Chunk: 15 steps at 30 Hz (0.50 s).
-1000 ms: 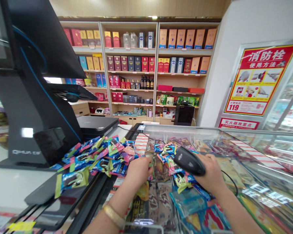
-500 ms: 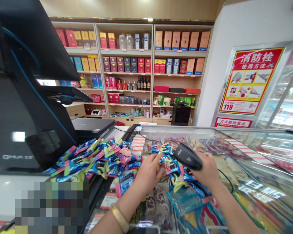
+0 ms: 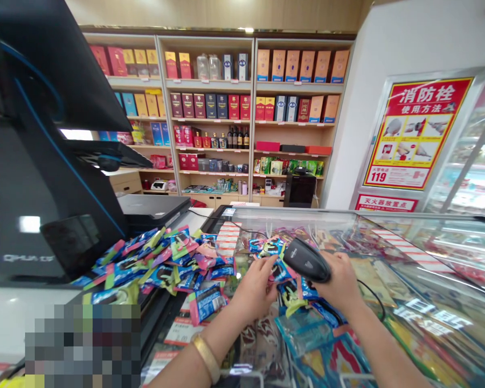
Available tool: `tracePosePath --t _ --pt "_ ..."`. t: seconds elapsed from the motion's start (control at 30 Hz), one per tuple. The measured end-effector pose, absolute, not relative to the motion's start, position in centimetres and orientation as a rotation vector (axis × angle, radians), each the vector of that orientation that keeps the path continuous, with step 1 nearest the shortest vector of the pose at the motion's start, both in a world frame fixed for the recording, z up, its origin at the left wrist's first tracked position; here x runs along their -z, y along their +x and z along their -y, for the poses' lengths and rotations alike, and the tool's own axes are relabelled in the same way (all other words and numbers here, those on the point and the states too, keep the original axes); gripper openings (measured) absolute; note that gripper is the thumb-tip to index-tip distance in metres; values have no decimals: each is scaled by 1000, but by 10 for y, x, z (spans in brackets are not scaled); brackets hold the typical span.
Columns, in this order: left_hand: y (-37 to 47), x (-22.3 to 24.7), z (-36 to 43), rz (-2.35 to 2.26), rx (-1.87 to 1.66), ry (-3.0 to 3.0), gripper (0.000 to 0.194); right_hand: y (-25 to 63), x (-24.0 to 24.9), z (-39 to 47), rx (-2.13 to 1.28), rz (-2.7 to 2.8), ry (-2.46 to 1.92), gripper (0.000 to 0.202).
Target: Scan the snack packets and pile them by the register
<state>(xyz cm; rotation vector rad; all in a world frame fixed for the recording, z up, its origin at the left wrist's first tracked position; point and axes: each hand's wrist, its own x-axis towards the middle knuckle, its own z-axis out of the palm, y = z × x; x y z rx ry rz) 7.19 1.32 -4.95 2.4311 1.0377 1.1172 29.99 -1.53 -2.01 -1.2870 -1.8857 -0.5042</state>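
In my right hand (image 3: 340,283) is a black barcode scanner (image 3: 307,260), its head pointing left over the small packets. My left hand (image 3: 256,291) is just left of it, thumb and fingers closed around the edge of a blue and pink snack packet (image 3: 280,271); the fingertips are partly hidden. More blue and green snack packets (image 3: 294,295) lie below the scanner on the glass top. Further left spreads a big heap of similar packets (image 3: 157,264). One loose packet (image 3: 207,302) rests beside my left forearm, which wears a gold-coloured bracelet.
A dark point-of-sale terminal (image 3: 60,188) stands at the left, next to a flat black device (image 3: 153,207). The glass-topped case (image 3: 388,237) holds packaged goods under its lid. The scanner's cable (image 3: 374,296) loops at the right. Shelves of boxes (image 3: 210,105) line the back wall.
My left hand has moved a little right, onto the packet near the scanner. The scanner in my right hand has shifted slightly left.
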Motion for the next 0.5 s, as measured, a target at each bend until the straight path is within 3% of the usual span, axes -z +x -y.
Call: tracePosePath --t 0.27,0.5 --pt "60 22 -16 -746 -1300 848 24 299 18 19 490 1845 -1258 23" --pt "51 5 -14 -647 -1287 542 26 286 11 27 452 1974 -1121 10"
